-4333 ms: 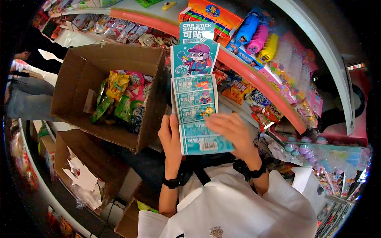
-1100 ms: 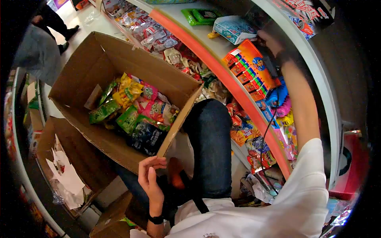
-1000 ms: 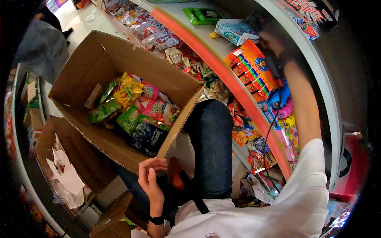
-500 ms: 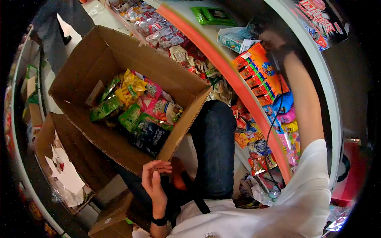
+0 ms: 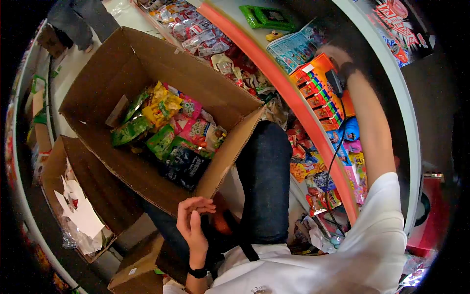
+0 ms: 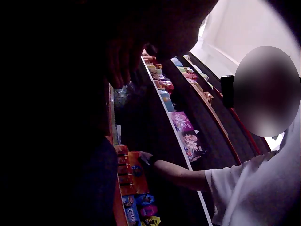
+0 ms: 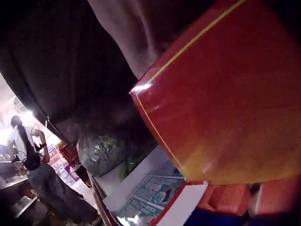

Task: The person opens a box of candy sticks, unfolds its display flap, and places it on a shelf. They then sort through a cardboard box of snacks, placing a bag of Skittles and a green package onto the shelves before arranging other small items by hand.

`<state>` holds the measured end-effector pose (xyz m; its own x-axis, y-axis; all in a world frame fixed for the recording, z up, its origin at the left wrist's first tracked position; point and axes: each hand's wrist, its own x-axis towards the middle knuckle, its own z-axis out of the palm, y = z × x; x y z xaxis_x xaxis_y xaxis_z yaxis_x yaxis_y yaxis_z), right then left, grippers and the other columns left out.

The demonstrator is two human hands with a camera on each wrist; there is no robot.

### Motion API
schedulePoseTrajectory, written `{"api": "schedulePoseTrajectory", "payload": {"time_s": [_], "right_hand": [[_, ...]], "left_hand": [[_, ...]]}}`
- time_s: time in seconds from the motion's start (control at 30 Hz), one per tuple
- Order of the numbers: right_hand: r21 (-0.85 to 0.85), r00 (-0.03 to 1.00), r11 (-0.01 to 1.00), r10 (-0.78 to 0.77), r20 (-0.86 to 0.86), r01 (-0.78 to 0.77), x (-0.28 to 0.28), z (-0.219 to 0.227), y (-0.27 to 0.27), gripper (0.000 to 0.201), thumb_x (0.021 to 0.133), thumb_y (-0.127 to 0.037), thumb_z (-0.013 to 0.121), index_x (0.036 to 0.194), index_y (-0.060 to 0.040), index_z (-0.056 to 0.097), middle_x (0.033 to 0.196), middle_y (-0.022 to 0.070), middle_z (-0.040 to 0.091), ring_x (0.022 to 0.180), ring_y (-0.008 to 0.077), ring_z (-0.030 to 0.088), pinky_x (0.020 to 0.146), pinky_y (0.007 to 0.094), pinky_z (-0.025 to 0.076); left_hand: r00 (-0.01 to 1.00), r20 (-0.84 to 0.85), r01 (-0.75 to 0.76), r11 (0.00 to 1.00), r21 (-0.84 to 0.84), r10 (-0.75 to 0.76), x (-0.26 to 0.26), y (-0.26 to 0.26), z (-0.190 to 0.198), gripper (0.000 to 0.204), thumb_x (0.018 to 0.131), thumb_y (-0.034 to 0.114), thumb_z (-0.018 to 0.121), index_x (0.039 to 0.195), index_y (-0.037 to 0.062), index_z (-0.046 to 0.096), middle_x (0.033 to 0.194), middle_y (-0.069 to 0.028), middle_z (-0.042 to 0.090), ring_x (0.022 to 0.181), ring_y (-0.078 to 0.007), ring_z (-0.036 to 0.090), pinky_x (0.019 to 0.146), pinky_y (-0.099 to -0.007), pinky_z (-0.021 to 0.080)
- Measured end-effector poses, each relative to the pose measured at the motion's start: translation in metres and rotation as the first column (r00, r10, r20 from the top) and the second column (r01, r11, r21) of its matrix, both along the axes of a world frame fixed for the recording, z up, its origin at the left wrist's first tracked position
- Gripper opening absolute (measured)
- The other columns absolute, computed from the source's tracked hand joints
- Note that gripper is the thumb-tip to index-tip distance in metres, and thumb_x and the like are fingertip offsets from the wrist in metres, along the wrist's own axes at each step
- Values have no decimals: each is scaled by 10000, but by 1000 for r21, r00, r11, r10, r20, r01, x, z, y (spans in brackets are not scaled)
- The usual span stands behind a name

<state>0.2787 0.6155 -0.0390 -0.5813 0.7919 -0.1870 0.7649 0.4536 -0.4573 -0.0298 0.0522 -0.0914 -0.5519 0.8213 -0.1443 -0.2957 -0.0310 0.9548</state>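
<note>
In the head view my right hand [image 5: 335,55] reaches onto the shelf behind an orange display box [image 5: 320,93], its fingers mostly hidden. Touching the orange box's upper end is a teal candy display [image 5: 293,49], its printed packets facing up. The right wrist view has part of the hand [image 7: 129,33] behind the large orange-red panel [image 7: 225,103], with the teal display [image 7: 150,195] below. My left hand [image 5: 195,225] hangs beside the near corner of a cardboard box [image 5: 230,152], fingers loosely bent, holding nothing.
Colourful candy bags [image 5: 169,127] lie inside the cardboard box. A smaller carton [image 5: 93,181] with torn white paper stands at the left. A red shelf edge [image 5: 274,83] curves past my knee, and a black cable [image 5: 333,171] hangs across it. Someone's legs [image 5: 81,24] show at the upper left.
Both hands were at the teal display over my lap; it is now on the shelf, its printed face turned into view. My right hand moved to the shelf, while the left dropped beside the carton.
</note>
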Motion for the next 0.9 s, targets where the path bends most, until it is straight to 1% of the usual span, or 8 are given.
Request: {"api": "schedulePoseTrajectory", "payload": {"time_s": [0.07, 0.17, 0.27, 0.47, 0.67, 0.8, 0.83, 0.9], "right_hand": [[-124, 994, 986, -111, -11, 109, -1, -3, 4, 284, 806, -265, 638, 970, -44, 707, 995, 84, 690, 880, 217, 632, 778, 328, 485], [243, 945, 936, -294, 145, 254, -15, -16, 24, 322, 819, -295, 623, 972, -21, 696, 1001, 169, 679, 916, 303, 643, 785, 398, 492], [598, 889, 797, -332, 315, 86, -72, 32, -29, 375, 847, -342, 594, 957, 4, 686, 965, 252, 656, 917, 389, 641, 776, 467, 496], [276, 883, 922, 125, 452, -272, -143, 28, -77, 496, 875, -424, 560, 867, 61, 661, 799, 275, 649, 729, 427, 638, 700, 477, 509], [337, 882, 900, 99, 460, -277, -156, -2, -119, 516, 879, -425, 568, 789, 80, 623, 775, 274, 642, 740, 423, 632, 696, 475, 494], [312, 863, 917, 64, 502, -250, -168, 7, -127, 493, 877, -419, 570, 795, 64, 628, 792, 277, 641, 774, 431, 629, 694, 479, 491], [237, 816, 951, 25, 578, -197, -174, 14, -123, 483, 854, -403, 555, 922, 64, 656, 990, 284, 642, 945, 428, 625, 810, 490, 511], [425, 829, 838, 57, 556, -343, -196, 19, -131, 446, 838, -376, 560, 910, 53, 661, 952, 274, 648, 925, 427, 630, 802, 487, 514]], "left_hand": [[1000, -10, -2, 1000, -4, 2, 1, 0, 0, 306, 980, 250, 440, 1079, -29, 520, 970, -162, 612, 812, -221, 621, 708, -337, 529], [1000, -22, -5, 1000, -8, 5, 1, -1, -1, 311, 981, 256, 440, 1075, -28, 525, 962, -158, 614, 812, -215, 621, 711, -335, 529], [999, -33, -1, 1000, -9, 0, 2, 0, 0, 294, 981, 239, 440, 1067, -27, 533, 953, -149, 617, 819, -212, 621, 718, -333, 528], [995, -103, 8, 1000, -1, -8, 4, -5, 3, 189, 953, 119, 513, 1090, -8, 543, 1005, -132, 638, 876, -183, 617, 807, -305, 501], [771, -631, -10, 988, -152, -89, -7, -16, 7, 183, 909, 48, 554, 1080, -16, 555, 1034, -125, 625, 942, -206, 609, 857, -297, 469], [611, -777, -3, 980, -198, -155, -29, -25, 7, 228, 807, 19, 634, 1025, -17, 577, 977, -180, 600, 934, -338, 586, 821, -385, 467], [592, -791, -19, 978, -207, -156, -34, -27, 8, 198, 786, 15, 647, 973, -11, 588, 966, -171, 597, 943, -348, 577, 835, -406, 456], [536, -837, -66, 983, -172, -110, -49, -27, 9, 148, 815, 25, 625, 956, -6, 594, 973, -165, 606, 966, -346, 577, 861, -411, 449]]}}
